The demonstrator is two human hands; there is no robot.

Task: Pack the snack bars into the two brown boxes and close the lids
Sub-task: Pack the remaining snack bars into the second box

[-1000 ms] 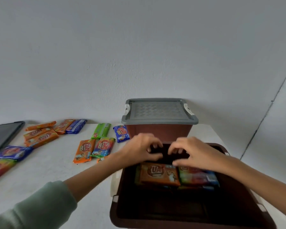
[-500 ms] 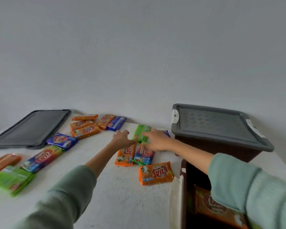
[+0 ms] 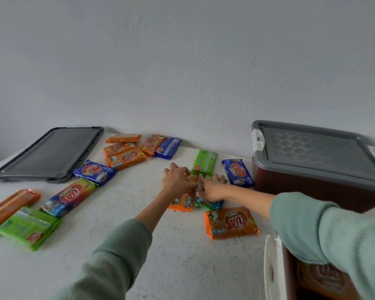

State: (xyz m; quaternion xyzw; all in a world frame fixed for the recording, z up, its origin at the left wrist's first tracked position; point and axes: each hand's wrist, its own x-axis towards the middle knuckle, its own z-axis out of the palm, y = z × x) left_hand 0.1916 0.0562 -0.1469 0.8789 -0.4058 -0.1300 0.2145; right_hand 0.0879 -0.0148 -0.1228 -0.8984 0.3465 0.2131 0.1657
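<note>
Both grips meet mid-table: the left grip [image 3: 178,180] curls over the far end of an orange bar [image 3: 181,203], and the right grip [image 3: 210,189], touching it, curls round a blue-green bar [image 3: 209,204] just beside. More bars [image 3: 126,158] lie scattered across the table [image 3: 182,256], one orange pack [image 3: 232,223] near the open box [image 3: 290,282] at lower right, which holds a packed bar [image 3: 320,278]. Behind stands the closed box [image 3: 312,191] under its grey lid [image 3: 312,148]; a loose lid [image 3: 46,154] lies far left.
</note>
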